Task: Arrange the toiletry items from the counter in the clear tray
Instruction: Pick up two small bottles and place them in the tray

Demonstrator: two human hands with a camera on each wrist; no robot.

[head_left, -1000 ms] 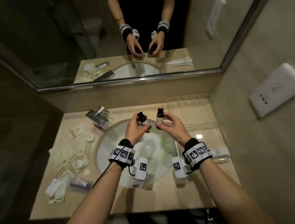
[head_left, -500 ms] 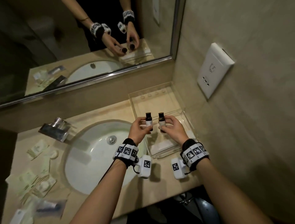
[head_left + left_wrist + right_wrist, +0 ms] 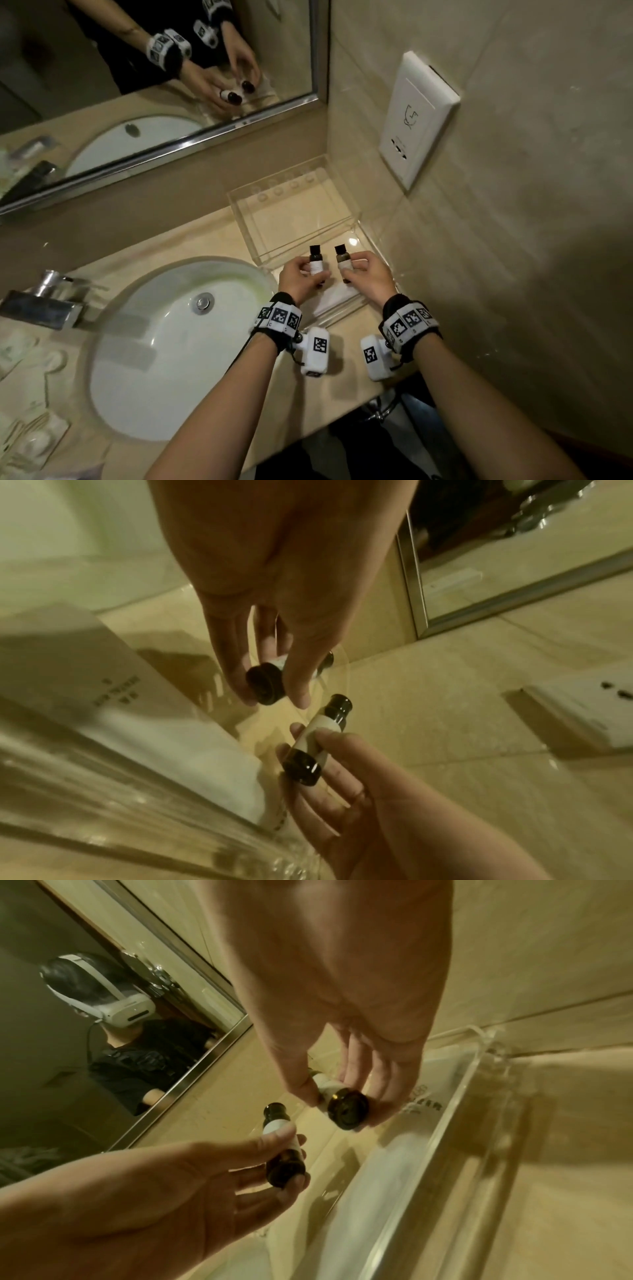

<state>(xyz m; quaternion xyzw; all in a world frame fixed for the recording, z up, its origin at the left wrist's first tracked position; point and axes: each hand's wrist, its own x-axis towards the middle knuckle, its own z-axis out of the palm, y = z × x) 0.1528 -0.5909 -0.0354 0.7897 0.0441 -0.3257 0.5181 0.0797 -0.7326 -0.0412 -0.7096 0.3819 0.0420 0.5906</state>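
Note:
Two small dark bottles with white labels are held upright, side by side, over the clear tray (image 3: 356,219) at the counter's right end. My left hand (image 3: 310,274) pinches the left bottle (image 3: 315,262) between thumb and fingers. The right hand (image 3: 351,270) pinches the right bottle (image 3: 342,262) the same way. In the left wrist view the left bottle (image 3: 265,681) hangs above the tray floor, and a white box (image 3: 120,696) lies in the tray's near part. The right wrist view shows the right bottle (image 3: 342,1104) just above the tray's wall (image 3: 428,1150).
A white oval sink (image 3: 164,342) with a chrome faucet (image 3: 44,301) lies left of the tray. Several pale sachets (image 3: 30,435) are scattered on the counter's far left. A mirror (image 3: 154,68) runs behind, and a white socket panel (image 3: 418,116) sits on the right wall.
Both hands carried their bottles from above the sink rightwards to over the clear tray. The bottles now stand upright and close together. The head view swung right.

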